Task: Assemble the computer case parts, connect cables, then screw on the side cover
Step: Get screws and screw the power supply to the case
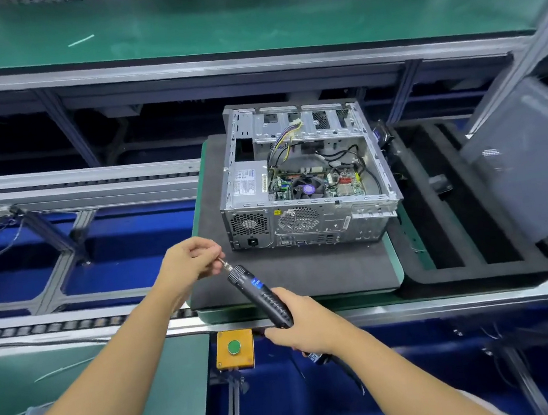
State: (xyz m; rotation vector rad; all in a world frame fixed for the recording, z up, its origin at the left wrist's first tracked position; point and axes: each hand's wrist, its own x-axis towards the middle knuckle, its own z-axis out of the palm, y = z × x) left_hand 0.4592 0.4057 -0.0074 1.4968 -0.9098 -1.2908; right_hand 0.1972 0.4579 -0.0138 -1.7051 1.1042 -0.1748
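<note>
Black electric screwdriver (262, 294) is held diagonally just in front of the computer case (306, 175), bit end pointing up-left. Around its lower grip the right hand (310, 330) is wrapped, fingers curled firmly round the body; the tool's cable (350, 375) trails off below the wrist. At the bit (226, 265) the left hand (191, 259) has its fingertips bunched, pinching at the metal tip. Too small to tell whether a screw sits between them.

Computer case lies on its side, open side up, on a black foam mat (291, 274). The mat sits on a green pallet (397, 263) on the conveyor line. Rear panel with fan grilles and power socket faces the person. Inside are the motherboard, a round fan, a power supply at left, and loose coloured and black cables.

Grey flat panel (532, 155) stands tilted at far right, blurred, possibly the side cover, well apart from the case. Black foam tray (457, 219) lies between the case and that panel. Yellow box with green button (234, 348) sits under the near rail, just beside the right hand. Green-topped shelf (243, 21) runs across the far side.
</note>
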